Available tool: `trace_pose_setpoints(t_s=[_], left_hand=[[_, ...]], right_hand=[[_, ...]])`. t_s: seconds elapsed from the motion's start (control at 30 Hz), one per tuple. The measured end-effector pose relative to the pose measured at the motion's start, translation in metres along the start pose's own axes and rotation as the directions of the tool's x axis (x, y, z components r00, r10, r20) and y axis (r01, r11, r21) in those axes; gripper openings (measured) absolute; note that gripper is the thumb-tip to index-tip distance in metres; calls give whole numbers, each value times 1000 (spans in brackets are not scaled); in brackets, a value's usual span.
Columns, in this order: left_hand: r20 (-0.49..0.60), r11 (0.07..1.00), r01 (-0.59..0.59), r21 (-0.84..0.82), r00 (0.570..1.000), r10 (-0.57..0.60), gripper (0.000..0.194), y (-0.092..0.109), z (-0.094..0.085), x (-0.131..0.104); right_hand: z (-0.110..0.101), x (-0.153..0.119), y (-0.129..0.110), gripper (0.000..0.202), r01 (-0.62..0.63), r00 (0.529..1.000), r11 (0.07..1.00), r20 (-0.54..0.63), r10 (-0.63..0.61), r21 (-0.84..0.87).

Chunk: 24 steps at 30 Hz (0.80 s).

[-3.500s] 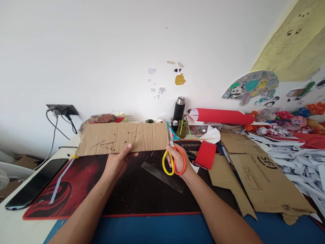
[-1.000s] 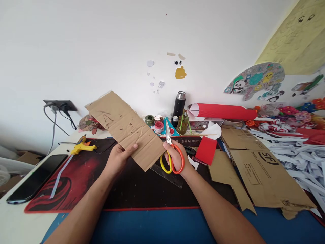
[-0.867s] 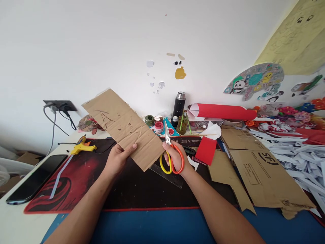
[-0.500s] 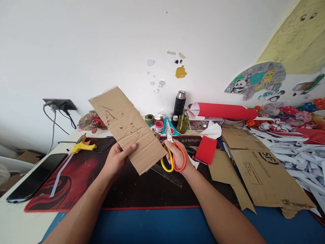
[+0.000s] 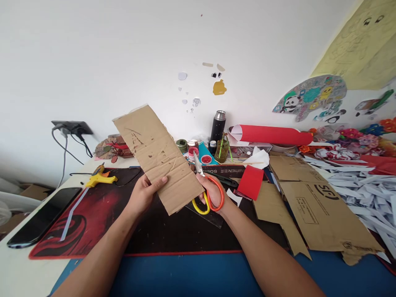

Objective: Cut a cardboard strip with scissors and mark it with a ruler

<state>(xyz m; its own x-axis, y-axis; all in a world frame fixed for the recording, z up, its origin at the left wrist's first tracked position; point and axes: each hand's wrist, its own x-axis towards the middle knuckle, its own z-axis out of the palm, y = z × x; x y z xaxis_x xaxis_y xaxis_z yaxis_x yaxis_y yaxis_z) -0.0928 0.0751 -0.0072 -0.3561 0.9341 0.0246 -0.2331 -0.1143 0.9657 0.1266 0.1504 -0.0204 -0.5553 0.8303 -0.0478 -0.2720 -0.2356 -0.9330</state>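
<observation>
A long strip of brown cardboard (image 5: 157, 156) with creases and torn marks is tilted up in front of me. My left hand (image 5: 147, 192) grips its lower left edge, thumb on the face and fingers behind. At its lower right edge, my right hand (image 5: 213, 194) is closed on a pair of scissors (image 5: 213, 198) with one red and one yellow handle. The scissor blades point up and to the left, beside the cardboard's right edge, and look closed together. Some fingers of my right hand are hidden behind the handles and cardboard.
A transparent ruler (image 5: 208, 218) lies on the dark mat (image 5: 148, 241). To the left are a yellow glue gun (image 5: 101, 178) and a phone (image 5: 43, 218). Cardboard pieces (image 5: 318, 206) and red paper (image 5: 250, 182) lie right. Paint jars (image 5: 182, 145) and a black flask (image 5: 218, 128) stand behind.
The scissors have turned and shifted left, their blades now closer to the cardboard's right edge. The cardboard has moved slightly right at its top. Both hands keep their hold.
</observation>
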Motion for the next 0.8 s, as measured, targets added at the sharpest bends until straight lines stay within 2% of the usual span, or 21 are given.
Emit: trace_pose_setpoints(t_s=[0.53, 0.8], left_hand=[[-83, 999, -45, -14, 996, 44, 73, 2, -1, 1], [-61, 1000, -26, -12, 998, 25, 70, 3, -1, 0]], right_hand=[[-3, 0, 4, 56, -11, 997, 999, 73, 14, -39], [1, -2, -1, 60, -21, 998, 999, 56, 23, -36]])
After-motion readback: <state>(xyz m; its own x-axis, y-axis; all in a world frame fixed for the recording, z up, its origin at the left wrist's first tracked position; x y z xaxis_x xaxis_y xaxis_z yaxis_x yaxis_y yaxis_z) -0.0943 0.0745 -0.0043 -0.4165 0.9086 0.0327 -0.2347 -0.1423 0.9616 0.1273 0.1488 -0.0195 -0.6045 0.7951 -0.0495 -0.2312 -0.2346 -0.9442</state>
